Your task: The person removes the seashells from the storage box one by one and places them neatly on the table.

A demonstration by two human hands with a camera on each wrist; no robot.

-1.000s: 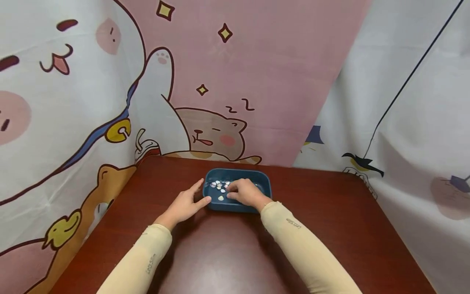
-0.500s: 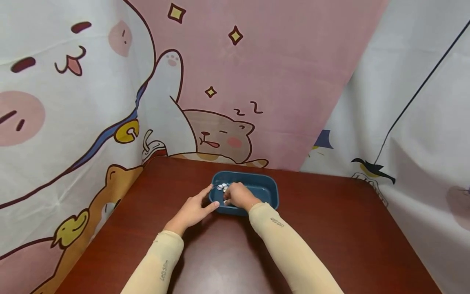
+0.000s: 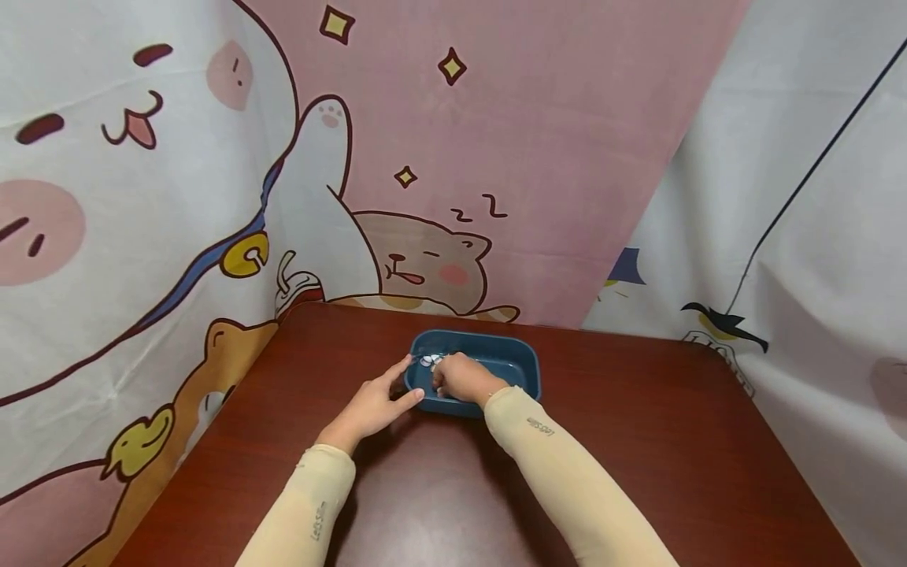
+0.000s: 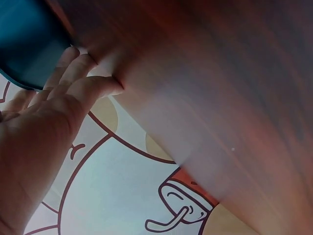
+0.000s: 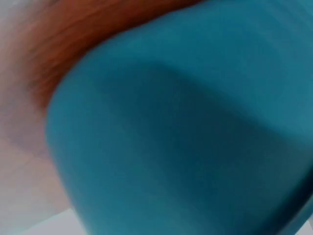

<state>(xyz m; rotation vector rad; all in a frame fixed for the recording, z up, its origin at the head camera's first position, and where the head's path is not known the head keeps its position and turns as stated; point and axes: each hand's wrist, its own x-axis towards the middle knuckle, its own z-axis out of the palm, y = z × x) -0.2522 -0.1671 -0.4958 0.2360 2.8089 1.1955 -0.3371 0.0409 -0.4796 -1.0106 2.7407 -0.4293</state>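
A blue rectangular bin [image 3: 512, 370] stands toward the back of the table. Small white pieces that look like seashells [image 3: 427, 360] lie at its left end, partly covered by my right hand [image 3: 464, 378]. That hand reaches down into the bin, fingers and thumb curled in over the shells; its fingertips are mostly hidden. Against the bin's left end rests my left hand [image 3: 372, 407], thumb at the front rim and fingers extended along the side. The left wrist view has the left hand [image 4: 54, 107] beside the bin wall [image 4: 34, 49]. Only the bin [image 5: 146, 137] fills the right wrist view.
The dark red-brown table [image 3: 623, 441] extends around the bin. A printed cartoon curtain [image 3: 538, 157] hangs close behind it and along the left and right sides. Both forearms wear cream sleeves [image 3: 574, 472].
My right hand has moved left and down over the shells, and its fingers have curled in. The left hand stays at the bin's left end. The head view has shifted slightly.
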